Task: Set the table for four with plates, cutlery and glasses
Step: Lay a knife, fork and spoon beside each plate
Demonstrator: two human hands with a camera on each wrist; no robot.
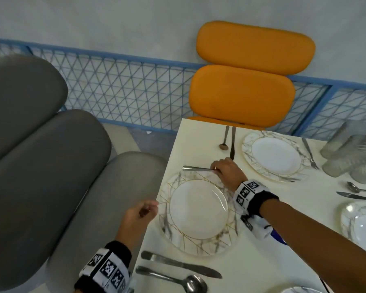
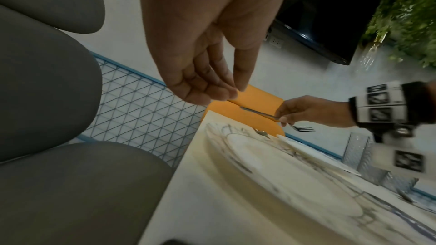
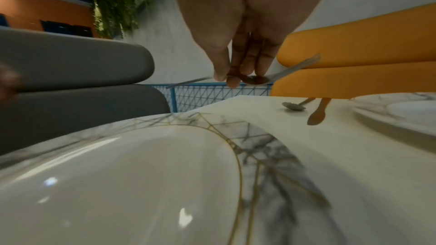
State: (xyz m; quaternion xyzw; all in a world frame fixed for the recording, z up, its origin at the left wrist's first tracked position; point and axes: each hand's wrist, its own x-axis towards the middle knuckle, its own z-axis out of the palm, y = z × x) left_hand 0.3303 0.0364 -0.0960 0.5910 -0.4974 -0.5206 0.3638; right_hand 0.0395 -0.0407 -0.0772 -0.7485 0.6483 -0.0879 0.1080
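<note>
My right hand point(image 1: 216, 169) pinches a steel fork point(image 1: 195, 168) by its neck, just above the cream table point(image 1: 199, 142) at the far rim of the nearest marbled plate point(image 1: 201, 247). The handle points left; in the left wrist view the fork's point(image 2: 304, 128) tines stick out to the right of that hand point(image 2: 283, 116). My left hand point(image 1: 151, 208) hovers at the plate's left rim with loosely curled fingers point(image 2: 221, 92) and holds nothing. A knife point(image 1: 182, 264) and a spoon point(image 1: 173, 278) lie on the near side of this plate.
A second plate point(image 1: 249, 153) has a spoon point(image 1: 224, 138) and knife point(image 1: 232, 142) on its left and a fork point(image 1: 310, 153) on its right. Several glasses point(image 1: 351, 151) cluster at the far right. A third plate point(image 1: 347, 216) sits right, with a spoon point(image 1: 359, 188) and knife point(image 1: 357, 196). Grey point(image 1: 51, 187) and orange point(image 1: 245, 81) chairs flank the table.
</note>
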